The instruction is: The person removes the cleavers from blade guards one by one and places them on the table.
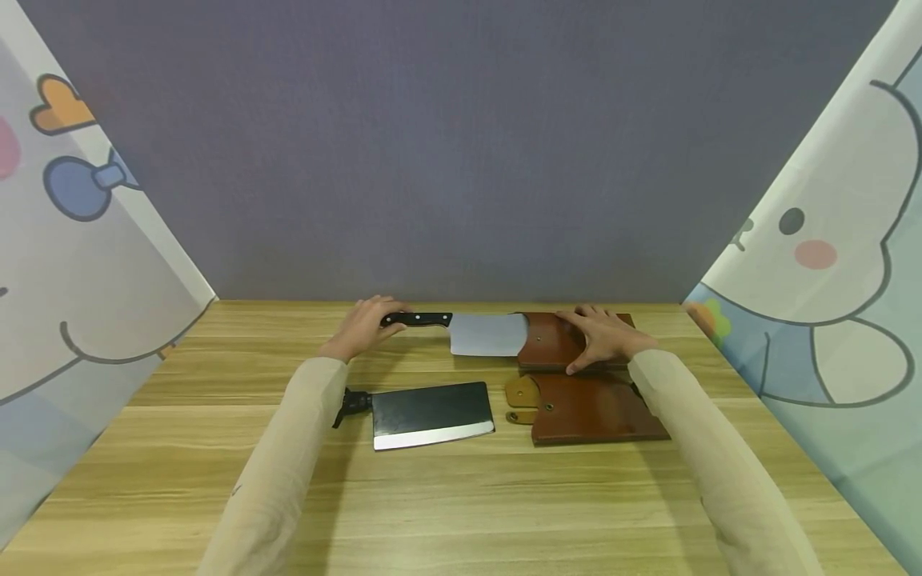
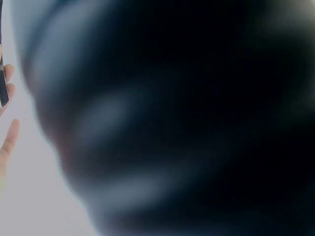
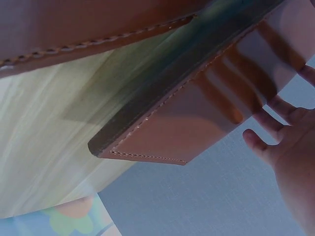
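Observation:
My left hand point(image 1: 363, 326) grips the black riveted handle point(image 1: 425, 318) of a cleaver near its end. That cleaver's bright blade point(image 1: 488, 334) lies to the right, its far end inside the mouth of a brown leather sheath point(image 1: 543, 344). Spread across this sheath, my right hand point(image 1: 605, 332) holds it, fingers at the far edge and thumb at the near edge. A second cleaver point(image 1: 432, 410), dark with a bright cutting edge, lies in front. Beside it rests another brown sheath point(image 1: 598, 408) with its tan strap point(image 1: 522, 392) undone. A dark blur covers most of the left wrist view.
All this lies on a wood-grain table point(image 1: 446, 512). A grey panel point(image 1: 461, 160) rises along its back edge. Cartoon-printed panels point(image 1: 828, 280) flank both sides. My right forearm point(image 1: 706, 448) partly covers the front sheath's right end.

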{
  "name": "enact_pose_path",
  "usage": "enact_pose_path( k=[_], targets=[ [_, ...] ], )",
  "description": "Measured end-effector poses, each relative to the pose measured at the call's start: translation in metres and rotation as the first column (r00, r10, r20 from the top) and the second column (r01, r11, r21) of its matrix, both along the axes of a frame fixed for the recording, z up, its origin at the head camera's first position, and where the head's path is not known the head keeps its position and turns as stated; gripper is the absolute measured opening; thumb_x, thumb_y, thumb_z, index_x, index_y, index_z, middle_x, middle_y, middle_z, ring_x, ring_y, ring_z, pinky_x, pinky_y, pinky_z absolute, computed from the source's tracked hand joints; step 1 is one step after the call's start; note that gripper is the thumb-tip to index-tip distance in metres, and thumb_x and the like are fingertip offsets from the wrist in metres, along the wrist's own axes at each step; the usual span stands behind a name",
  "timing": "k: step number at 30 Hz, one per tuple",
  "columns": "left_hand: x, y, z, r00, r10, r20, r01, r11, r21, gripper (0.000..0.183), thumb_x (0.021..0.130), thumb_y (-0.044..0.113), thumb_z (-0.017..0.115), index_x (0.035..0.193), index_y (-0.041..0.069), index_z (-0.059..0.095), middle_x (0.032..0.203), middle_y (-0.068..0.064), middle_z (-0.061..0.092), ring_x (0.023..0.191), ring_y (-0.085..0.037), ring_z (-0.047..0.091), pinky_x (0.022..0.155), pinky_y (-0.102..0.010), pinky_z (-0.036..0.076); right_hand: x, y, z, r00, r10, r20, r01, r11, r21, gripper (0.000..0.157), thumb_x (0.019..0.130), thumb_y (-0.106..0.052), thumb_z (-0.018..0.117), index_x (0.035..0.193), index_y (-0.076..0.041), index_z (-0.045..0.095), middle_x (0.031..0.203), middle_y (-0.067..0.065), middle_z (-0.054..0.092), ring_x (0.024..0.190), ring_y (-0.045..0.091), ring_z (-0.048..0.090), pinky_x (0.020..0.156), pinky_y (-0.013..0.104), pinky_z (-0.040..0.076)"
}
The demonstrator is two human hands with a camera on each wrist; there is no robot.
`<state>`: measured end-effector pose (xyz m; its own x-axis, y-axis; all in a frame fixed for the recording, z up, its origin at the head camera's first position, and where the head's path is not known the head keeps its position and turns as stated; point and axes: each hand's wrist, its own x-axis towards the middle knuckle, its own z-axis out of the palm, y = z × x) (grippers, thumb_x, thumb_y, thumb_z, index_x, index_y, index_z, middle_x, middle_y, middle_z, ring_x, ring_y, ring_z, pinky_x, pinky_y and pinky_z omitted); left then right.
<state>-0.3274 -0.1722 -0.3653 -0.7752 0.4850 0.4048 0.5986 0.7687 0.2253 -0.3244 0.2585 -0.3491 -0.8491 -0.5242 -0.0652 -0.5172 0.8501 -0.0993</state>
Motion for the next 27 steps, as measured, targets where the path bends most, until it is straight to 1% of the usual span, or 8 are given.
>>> enact_pose_path(
  k=[6,11,13,20,27],
  targets=[
    [0.001,-0.002,0.001,1.000,0.007,0.012,-0.007,1.000,0.001,0.032,0.084,0.021,0.066,0.114,0.011,0.064,0.112,-0.010,0.064,0.102,-0.029,0.057,0.084,-0.049,0.044,0.001,0.002,0.000,1.000,-0.007,-0.010,0.007,1.000,0.001,0.106,0.060,-0.054,0.078,0.144,-0.012,0.029,0.135,0.024,0.034,0.125,0.048,0.029,0.099,0.068,0.021],
    [0.002,-0.005,0.001,1.000,0.005,0.010,-0.005,1.000,0.003,0.031,0.084,0.020,0.065,0.114,0.010,0.064,0.109,-0.010,0.064,0.099,-0.029,0.058,0.082,-0.048,0.045,0.002,0.003,0.001,1.000,-0.017,-0.011,0.017,1.000,0.002,0.105,0.061,-0.053,0.078,0.143,-0.011,0.029,0.137,0.026,0.033,0.125,0.051,0.027,0.099,0.069,0.020],
    [0.002,-0.006,0.001,1.000,0.006,0.009,-0.006,1.000,0.003,0.031,0.084,0.020,0.065,0.114,0.010,0.064,0.110,-0.010,0.064,0.099,-0.029,0.058,0.081,-0.048,0.045,0.003,0.003,0.002,1.000,-0.018,-0.009,0.018,1.000,0.006,0.105,0.061,-0.053,0.078,0.143,-0.011,0.028,0.137,0.026,0.032,0.125,0.051,0.027,0.099,0.069,0.020],
    [0.002,-0.009,-0.001,1.000,-0.005,-0.003,0.005,1.000,0.016,0.030,0.084,0.020,0.066,0.114,0.012,0.064,0.111,-0.010,0.064,0.101,-0.029,0.058,0.085,-0.050,0.043,0.003,0.006,0.002,1.000,-0.018,-0.015,0.018,1.000,0.004,0.105,0.061,-0.054,0.078,0.143,-0.010,0.029,0.133,0.024,0.036,0.124,0.047,0.031,0.099,0.066,0.022],
    [0.004,-0.014,-0.001,1.000,-0.007,-0.009,0.007,1.000,0.029,0.032,0.083,0.018,0.066,0.114,0.008,0.064,0.110,-0.012,0.064,0.099,-0.030,0.058,0.084,-0.050,0.044,0.002,0.008,0.002,1.000,-0.023,-0.014,0.023,1.000,-0.006,0.106,0.060,-0.054,0.078,0.143,-0.011,0.029,0.133,0.024,0.036,0.124,0.046,0.031,0.100,0.066,0.021]
  ],
)
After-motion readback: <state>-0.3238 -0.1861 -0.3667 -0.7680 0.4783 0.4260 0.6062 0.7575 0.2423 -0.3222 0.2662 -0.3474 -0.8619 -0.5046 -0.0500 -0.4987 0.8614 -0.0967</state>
